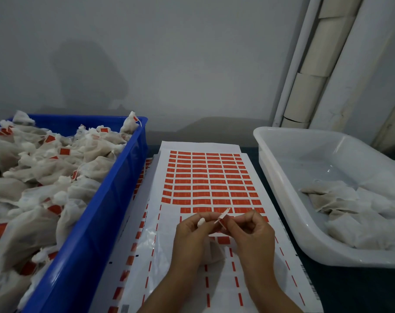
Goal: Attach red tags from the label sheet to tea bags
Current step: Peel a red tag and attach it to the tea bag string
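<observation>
A large share of the work appears to be done. The blue crate (83, 222) at the left edge of the table is heaped with tea bags (33, 177) that already carry red tags, while in the white tub (282, 177) at the right edge only a small pile of untagged bags (341, 206) is seen, lying toward its right side. Between the two containers the label sheet (210, 177) is spread; its near half has been stripped, with only red slivers left between the empty cells, and the far half is still filled with rows of red tags. More sheets are seen tucked under its left edge. So plenty of tags remain, and the bags left in the tub are judged to be few.

Both forearms are brought in from the near edge over the stripped part of the sheet. One tea bag (214, 251) is held under the hands, gripped by the curled fingers of the left hand (192, 231), with its white top poking out above the thumb. A single red tag (222, 219) is pinched by the fingertips of the right hand (250, 231), and appears half folded, presumably around the bag's string, which cannot be made out.
</observation>
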A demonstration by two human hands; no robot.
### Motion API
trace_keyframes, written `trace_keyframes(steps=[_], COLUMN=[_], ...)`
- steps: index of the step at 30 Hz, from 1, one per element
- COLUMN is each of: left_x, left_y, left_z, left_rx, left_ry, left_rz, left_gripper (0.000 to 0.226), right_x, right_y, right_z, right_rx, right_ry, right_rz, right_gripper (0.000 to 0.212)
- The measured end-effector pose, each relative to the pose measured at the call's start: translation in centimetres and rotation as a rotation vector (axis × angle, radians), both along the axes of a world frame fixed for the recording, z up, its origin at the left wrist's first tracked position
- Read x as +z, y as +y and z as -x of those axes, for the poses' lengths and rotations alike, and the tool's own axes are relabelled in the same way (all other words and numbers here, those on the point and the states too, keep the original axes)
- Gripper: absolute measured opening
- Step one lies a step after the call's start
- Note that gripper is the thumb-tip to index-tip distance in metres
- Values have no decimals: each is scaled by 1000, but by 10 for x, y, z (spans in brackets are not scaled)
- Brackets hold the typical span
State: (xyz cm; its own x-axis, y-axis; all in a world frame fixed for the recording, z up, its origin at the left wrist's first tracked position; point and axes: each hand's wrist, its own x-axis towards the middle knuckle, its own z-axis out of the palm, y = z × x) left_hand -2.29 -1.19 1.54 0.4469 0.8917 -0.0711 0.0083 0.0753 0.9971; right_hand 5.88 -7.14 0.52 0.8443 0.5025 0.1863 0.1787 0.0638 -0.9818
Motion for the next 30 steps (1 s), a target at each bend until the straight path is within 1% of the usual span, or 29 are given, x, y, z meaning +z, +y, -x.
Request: trace_keyframes(steps=[5, 15, 20, 26, 30], left_x=[-1, -6, -7, -5, -4], left_y=[1, 4, 4, 4, 3], left_z=[0, -1, 0, 0, 1], left_rx=[2, 31, 57, 61, 40], left_ry=[41, 91, 95, 88, 77], left_rz=[3, -49, -42, 8, 12], left_gripper=[9, 7, 14, 7, 6], right_x=[0, -2, -1, 0, -1], right_y=[0, 0, 0, 0, 0], right_z=[-1, -2, -1, 0, -1], right_rx=[-23, -3, 7, 7, 1], right_ry=[-18, -2, -6, -11, -21], right_rz=[8, -1, -21, -25, -18], right_gripper=[15, 14, 14, 14, 15])
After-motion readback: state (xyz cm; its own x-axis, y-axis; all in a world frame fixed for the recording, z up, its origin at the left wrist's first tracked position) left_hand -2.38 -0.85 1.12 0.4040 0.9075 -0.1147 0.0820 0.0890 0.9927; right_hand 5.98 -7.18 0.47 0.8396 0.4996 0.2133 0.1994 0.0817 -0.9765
